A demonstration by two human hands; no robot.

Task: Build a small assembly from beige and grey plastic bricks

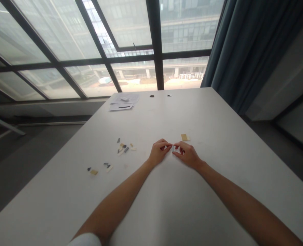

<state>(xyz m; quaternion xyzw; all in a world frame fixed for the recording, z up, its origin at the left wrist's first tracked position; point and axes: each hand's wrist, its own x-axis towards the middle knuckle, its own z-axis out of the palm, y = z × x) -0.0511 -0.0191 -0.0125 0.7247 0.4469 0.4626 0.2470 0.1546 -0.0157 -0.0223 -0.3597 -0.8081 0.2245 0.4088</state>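
My left hand [160, 150] is closed in a pinch, its fingertips meeting those of my right hand; whatever they pinch is too small to make out. Between the thumb and fingers of my right hand [186, 153] is a small pale grey-green piece [173, 149], held just above the white table [171, 198]. Its exact kind does not show. Beyond my right hand lies a flat tan building-brick-like plate [184, 137] with a cream piece [188, 138] against it.
Left of my hands are scattered small pieces: a dark grey one [126, 149], a cream strip [120, 152], and several others. Nearer the left edge lies a tan piece [94, 172]. Papers [122, 102] rest at the far left, and a round black hole cover [152, 96] sits near the far edge.
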